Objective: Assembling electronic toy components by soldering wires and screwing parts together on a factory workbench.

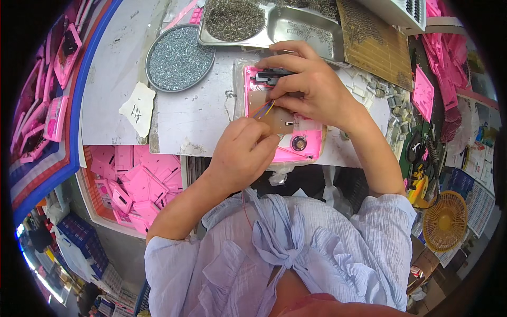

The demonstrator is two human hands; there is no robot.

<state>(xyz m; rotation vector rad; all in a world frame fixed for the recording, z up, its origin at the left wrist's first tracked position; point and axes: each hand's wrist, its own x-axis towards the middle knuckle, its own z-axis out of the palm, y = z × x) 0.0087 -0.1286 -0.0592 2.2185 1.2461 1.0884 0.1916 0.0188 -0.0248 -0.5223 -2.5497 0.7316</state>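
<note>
An open pink plastic casing lies on the worktable in front of me. It holds a brown circuit board, a black slotted part near its far end and a small round speaker at its near end. Thin coloured wires rise from the board. Over the far right part, my right hand pinches these wires between thumb and fingers, its upper fingers reaching over the black part. My left hand is closed at the casing's near left side, its fingertips beside the wires; what they grip is hidden.
Left of the casing stands a round metal dish of small screws. Behind it, a metal tray holds more small metal parts. Pink casing pieces fill a bin at the left. A brown board and scattered small parts lie right.
</note>
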